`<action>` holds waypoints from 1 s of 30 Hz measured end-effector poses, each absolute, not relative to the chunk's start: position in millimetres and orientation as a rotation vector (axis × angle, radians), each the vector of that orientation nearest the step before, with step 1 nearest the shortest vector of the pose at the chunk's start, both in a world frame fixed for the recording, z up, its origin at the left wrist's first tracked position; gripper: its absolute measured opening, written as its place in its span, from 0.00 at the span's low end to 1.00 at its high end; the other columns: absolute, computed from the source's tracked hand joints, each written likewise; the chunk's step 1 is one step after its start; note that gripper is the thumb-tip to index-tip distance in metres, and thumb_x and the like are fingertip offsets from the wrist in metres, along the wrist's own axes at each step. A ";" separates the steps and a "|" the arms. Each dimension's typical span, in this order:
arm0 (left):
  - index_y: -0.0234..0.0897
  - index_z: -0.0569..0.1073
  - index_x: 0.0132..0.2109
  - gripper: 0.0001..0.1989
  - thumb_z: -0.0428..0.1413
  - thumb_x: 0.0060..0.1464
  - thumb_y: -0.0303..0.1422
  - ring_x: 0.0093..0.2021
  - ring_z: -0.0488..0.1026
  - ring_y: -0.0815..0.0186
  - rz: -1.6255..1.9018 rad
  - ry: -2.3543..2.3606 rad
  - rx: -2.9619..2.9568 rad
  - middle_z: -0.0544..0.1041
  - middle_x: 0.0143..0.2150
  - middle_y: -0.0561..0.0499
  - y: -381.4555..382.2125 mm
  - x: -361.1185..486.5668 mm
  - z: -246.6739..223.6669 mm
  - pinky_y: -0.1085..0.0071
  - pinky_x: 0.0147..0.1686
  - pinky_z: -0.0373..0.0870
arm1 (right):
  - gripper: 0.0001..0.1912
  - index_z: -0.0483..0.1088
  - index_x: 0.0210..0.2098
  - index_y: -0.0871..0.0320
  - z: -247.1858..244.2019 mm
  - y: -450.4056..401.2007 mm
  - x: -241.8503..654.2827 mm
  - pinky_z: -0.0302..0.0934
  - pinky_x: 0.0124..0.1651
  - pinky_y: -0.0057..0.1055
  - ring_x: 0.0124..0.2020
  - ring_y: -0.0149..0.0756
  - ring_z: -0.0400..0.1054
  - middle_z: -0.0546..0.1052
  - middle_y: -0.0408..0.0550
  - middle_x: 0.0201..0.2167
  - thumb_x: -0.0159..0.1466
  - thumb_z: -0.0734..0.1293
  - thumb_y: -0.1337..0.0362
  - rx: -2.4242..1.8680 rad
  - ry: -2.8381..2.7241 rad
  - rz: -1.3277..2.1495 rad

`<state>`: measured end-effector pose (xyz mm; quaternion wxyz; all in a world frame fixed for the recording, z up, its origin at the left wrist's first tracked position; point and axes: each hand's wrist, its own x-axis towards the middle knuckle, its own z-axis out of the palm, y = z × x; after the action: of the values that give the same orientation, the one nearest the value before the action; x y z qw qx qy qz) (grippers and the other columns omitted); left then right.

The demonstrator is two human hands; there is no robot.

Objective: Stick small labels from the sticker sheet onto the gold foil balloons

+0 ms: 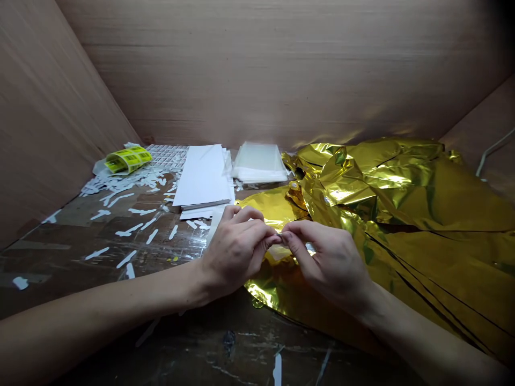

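My left hand (237,246) and my right hand (328,262) meet near the middle of the view, thumbs and forefingers pinched and almost touching. Between the fingertips is something small that I cannot make out. Beneath and behind the hands lies gold foil (402,182), shiny and crumpled, spreading across the right side. A whitish translucent patch shows on the foil just under the fingertips. Beyond my left hand sits a stack of white cards (205,177), and to its right a stack of clear plastic sleeves (260,162).
A curled sheet of yellow labels (127,160) lies at the back left, beside a white gridded sheet (167,155). Many white paper strips (126,259) are scattered over the dark table (72,244). Wooden panels (261,69) enclose the back and sides. A pale cable (493,147) hangs at the right.
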<state>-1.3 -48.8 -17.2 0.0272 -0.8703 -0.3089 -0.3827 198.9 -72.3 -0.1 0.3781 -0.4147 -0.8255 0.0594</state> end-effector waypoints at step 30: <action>0.38 0.79 0.37 0.02 0.61 0.59 0.29 0.41 0.74 0.64 -1.368 -1.330 -3.005 0.80 0.35 0.51 -41.1 -4.9 -20.1 0.63 0.47 0.64 | 0.12 0.70 0.33 0.59 -16.9 -64.2 198.9 0.56 0.32 0.26 0.28 0.29 0.65 0.74 0.45 0.28 0.72 0.59 0.66 -1.195 -2.084 0.417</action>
<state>-4.9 -41.1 -20.1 -0.2075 -0.8258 -0.3655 -0.3761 198.9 -64.2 -16.9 0.3446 -0.4600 -0.8024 0.1607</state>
